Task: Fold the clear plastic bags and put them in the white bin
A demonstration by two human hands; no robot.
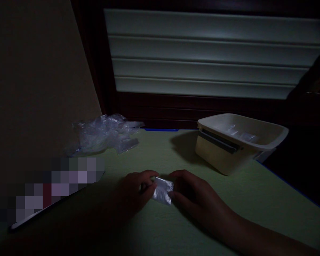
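Observation:
A small clear plastic packet with a shiny surface lies between my hands, low in the middle of the view. My left hand pinches its left edge between thumb and fingers. At the packet's right side is my right hand, its thumb touching the lower right edge and its index finger curved above the upper right corner, with a gap between thumb and finger. Whatever is inside the packet is too dim to make out.
Crumpled clear plastic bags are heaped at the back left of the green table. A cream plastic bin with clear packets inside stands at the back right. A blurred-out flat object lies at the left. Behind is a slatted panel.

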